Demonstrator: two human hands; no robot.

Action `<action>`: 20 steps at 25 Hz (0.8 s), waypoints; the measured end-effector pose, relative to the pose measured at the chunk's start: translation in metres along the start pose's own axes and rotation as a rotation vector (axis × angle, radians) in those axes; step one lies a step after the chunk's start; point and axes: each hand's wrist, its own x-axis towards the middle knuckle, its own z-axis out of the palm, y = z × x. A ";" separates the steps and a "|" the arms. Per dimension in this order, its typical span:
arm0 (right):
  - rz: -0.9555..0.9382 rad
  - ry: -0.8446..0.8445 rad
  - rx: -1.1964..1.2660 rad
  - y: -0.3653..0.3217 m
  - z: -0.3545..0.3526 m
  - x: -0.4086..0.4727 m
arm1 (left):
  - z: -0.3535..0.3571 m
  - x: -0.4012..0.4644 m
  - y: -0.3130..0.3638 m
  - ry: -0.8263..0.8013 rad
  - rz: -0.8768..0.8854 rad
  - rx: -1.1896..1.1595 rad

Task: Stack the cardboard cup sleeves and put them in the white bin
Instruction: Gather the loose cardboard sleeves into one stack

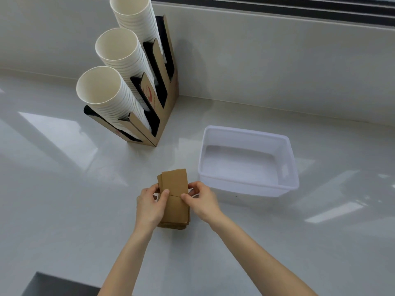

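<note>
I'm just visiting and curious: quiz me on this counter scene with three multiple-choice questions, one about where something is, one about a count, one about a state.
1. Where does the white bin stand relative to the cardboard sleeves?
A. To their right on the counter
B. To their left
C. On top of them

2. How many stacks of paper cups sit in the cup holder?
A. One
B. Three
C. Five

3. What state is the bin in?
A. Full of sleeves
B. Turned upside down
C. Empty, open side up

Answers:
1. A, since the bin sits right of the sleeves that the left hand and right hand hold.
2. B, since three open white cup mouths show in a row.
3. C, since its bare floor is visible and every sleeve is outside it.
</note>
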 end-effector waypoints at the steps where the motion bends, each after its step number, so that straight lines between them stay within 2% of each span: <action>1: 0.004 0.005 -0.008 0.001 0.001 0.001 | 0.000 0.002 -0.001 -0.004 -0.012 0.004; 5: 0.065 0.009 0.000 0.008 0.003 0.005 | -0.003 0.005 -0.005 -0.062 -0.097 0.020; 9: 0.175 -0.046 0.082 0.017 0.004 0.007 | -0.008 0.004 -0.003 -0.182 -0.193 -0.120; 13: 0.250 -0.120 0.203 0.020 0.007 0.008 | -0.013 0.008 -0.003 -0.257 -0.231 -0.160; 20: 0.268 -0.098 0.216 0.027 0.009 0.005 | -0.009 -0.006 0.002 -0.323 -0.309 -0.300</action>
